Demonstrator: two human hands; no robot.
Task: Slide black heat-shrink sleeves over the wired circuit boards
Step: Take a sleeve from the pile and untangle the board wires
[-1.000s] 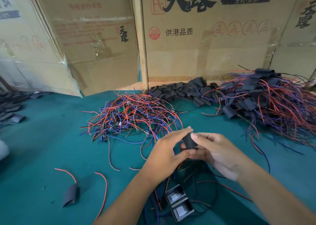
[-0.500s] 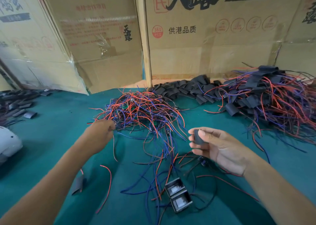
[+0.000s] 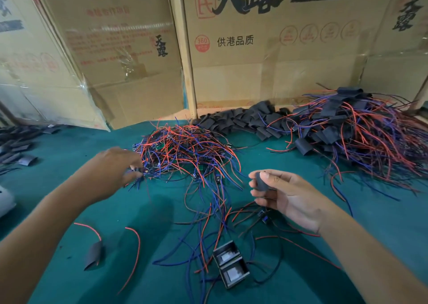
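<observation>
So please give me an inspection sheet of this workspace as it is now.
Surface: green mat.
Job's things: unsleeved board pile; empty sleeves; finished pile; one sleeved board near the front.
Clutter: two small black boxes.
Grippers: left hand reaches into the board pile, grip blurred; right hand pinches a sleeve.
Cables: loose red and blue wires on the mat.
Surroundings: cardboard boxes behind.

Two hands, left hand (image 3: 111,171) and right hand (image 3: 287,195), are showing. One black sleeve (image 3: 261,181) is sitting in the right. Two small black boxes (image 3: 230,265) are lying together. One sleeved board (image 3: 93,255) is lying alone. Three big heaps are spreading: bare wired boards (image 3: 185,151), loose sleeves (image 3: 240,119), finished pieces (image 3: 361,137).
</observation>
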